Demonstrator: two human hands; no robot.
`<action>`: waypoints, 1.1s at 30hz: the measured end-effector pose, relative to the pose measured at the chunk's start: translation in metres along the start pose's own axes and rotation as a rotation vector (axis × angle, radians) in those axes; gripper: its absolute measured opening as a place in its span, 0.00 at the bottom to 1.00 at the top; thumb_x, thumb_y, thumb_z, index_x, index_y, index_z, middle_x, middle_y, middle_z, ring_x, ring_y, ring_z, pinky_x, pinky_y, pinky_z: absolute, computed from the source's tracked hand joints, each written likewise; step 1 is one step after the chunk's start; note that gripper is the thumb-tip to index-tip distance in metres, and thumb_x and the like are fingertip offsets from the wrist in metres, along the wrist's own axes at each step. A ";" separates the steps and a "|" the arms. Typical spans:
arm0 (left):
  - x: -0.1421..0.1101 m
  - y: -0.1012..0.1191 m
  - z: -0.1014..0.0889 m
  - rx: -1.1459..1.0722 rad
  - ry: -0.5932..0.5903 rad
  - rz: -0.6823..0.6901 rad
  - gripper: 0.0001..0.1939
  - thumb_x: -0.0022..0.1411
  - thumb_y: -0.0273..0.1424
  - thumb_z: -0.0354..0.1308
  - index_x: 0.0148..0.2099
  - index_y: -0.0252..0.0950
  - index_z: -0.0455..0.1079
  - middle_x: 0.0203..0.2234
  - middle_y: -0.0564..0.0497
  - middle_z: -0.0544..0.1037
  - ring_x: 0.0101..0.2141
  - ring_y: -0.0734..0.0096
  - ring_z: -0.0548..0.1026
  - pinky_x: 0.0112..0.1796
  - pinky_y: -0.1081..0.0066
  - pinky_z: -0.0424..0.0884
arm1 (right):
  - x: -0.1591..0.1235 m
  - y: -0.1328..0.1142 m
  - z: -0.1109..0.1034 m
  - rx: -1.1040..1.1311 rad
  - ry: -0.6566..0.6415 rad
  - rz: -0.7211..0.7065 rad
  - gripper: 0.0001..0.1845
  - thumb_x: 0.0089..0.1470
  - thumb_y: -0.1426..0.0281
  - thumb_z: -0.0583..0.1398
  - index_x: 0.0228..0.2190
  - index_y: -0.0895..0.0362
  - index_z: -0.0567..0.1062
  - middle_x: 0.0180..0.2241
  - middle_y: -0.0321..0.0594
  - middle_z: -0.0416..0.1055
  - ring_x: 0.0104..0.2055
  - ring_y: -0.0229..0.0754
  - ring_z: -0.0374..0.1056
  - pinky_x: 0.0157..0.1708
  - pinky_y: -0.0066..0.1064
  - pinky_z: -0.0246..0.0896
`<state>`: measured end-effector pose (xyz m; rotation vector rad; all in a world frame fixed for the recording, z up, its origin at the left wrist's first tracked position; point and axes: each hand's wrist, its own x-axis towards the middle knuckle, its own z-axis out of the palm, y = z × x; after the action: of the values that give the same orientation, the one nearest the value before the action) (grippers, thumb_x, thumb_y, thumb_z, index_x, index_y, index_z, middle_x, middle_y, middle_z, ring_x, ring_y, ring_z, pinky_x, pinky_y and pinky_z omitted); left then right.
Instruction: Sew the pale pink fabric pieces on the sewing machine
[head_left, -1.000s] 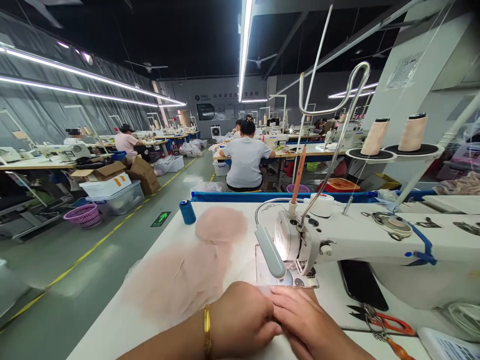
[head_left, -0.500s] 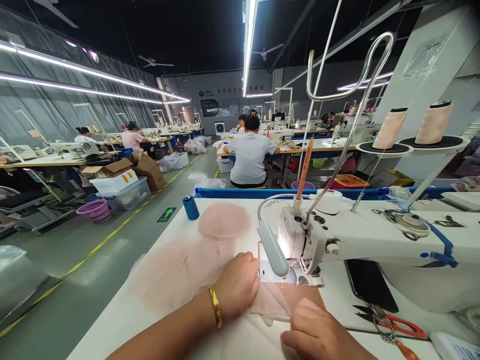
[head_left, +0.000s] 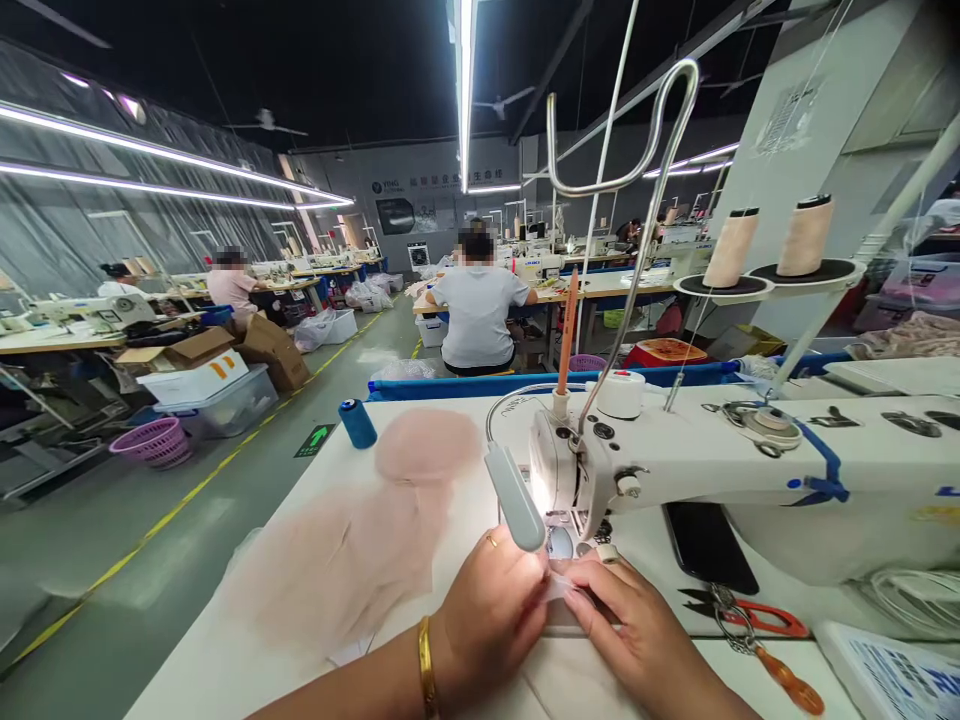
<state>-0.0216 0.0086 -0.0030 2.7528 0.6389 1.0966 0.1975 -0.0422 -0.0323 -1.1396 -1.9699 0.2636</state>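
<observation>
My left hand, with a gold bracelet at the wrist and a ring, is closed in front of the needle area of a white sewing machine. Facing it, my right hand pinches with thumb and forefinger. A small pale strip of sheer fabric shows between the two hands; the rest of it is mostly covered by my fingers. A grey lamp head hangs over my left fingertips. Sheer pink fabric pieces lie flat on the table to the left.
A blue thread spool stands at the table's far left. Right of my hands lie a black phone, orange-handled scissors and a white-blue box. Thread cones stand behind. A co-worker sits ahead.
My hands have come together in front of the needle, and the fabric once spread flat there is now gathered between the fingers. The view has turned slightly to the right.
</observation>
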 end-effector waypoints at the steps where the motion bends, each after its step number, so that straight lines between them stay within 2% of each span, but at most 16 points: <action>1: 0.000 0.001 0.000 -0.001 0.003 -0.004 0.08 0.68 0.23 0.50 0.47 0.39 0.64 0.38 0.46 0.75 0.36 0.59 0.71 0.36 0.64 0.69 | 0.001 -0.001 0.000 0.001 0.012 -0.013 0.09 0.72 0.70 0.55 0.38 0.50 0.74 0.35 0.34 0.76 0.37 0.42 0.73 0.36 0.31 0.71; 4: 0.002 0.004 -0.002 0.014 0.009 -0.028 0.14 0.70 0.23 0.52 0.55 0.39 0.68 0.45 0.43 0.77 0.42 0.55 0.74 0.41 0.60 0.73 | 0.000 -0.001 0.001 0.002 0.033 -0.042 0.09 0.72 0.70 0.56 0.37 0.50 0.74 0.34 0.34 0.76 0.36 0.42 0.72 0.36 0.31 0.69; 6: 0.003 0.005 -0.003 0.025 0.036 -0.024 0.15 0.70 0.24 0.53 0.56 0.39 0.70 0.46 0.42 0.77 0.43 0.54 0.74 0.42 0.59 0.73 | -0.001 -0.001 0.001 0.002 0.032 -0.056 0.09 0.72 0.71 0.55 0.38 0.50 0.73 0.34 0.34 0.76 0.36 0.42 0.72 0.36 0.31 0.69; 19: 0.000 0.002 0.005 0.021 0.138 0.020 0.11 0.73 0.25 0.53 0.50 0.37 0.76 0.43 0.42 0.79 0.41 0.57 0.74 0.41 0.60 0.70 | 0.002 -0.003 -0.004 0.000 0.021 -0.065 0.11 0.72 0.71 0.55 0.37 0.51 0.74 0.33 0.35 0.75 0.35 0.41 0.71 0.35 0.30 0.70; 25: 0.005 0.004 0.003 0.057 0.177 0.044 0.14 0.77 0.26 0.49 0.46 0.36 0.77 0.39 0.44 0.78 0.37 0.60 0.71 0.41 0.61 0.66 | 0.001 -0.003 -0.001 0.011 0.032 -0.052 0.10 0.72 0.70 0.56 0.37 0.50 0.75 0.33 0.34 0.76 0.35 0.40 0.72 0.35 0.29 0.70; 29: 0.005 0.004 0.005 0.051 0.150 0.050 0.18 0.79 0.29 0.45 0.44 0.37 0.76 0.38 0.44 0.78 0.35 0.60 0.70 0.40 0.61 0.63 | 0.002 -0.004 -0.002 0.019 0.039 -0.048 0.10 0.72 0.69 0.56 0.37 0.50 0.75 0.33 0.34 0.76 0.36 0.40 0.73 0.36 0.29 0.72; 33: 0.003 0.001 0.007 0.064 0.175 0.073 0.16 0.78 0.27 0.47 0.42 0.36 0.75 0.36 0.45 0.76 0.35 0.60 0.68 0.40 0.61 0.61 | 0.002 -0.005 -0.002 0.022 0.043 -0.054 0.11 0.72 0.69 0.56 0.36 0.50 0.75 0.33 0.34 0.76 0.35 0.40 0.73 0.36 0.29 0.72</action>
<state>-0.0143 0.0093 -0.0063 2.7745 0.6077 1.3674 0.1949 -0.0436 -0.0271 -1.0681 -1.9518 0.2299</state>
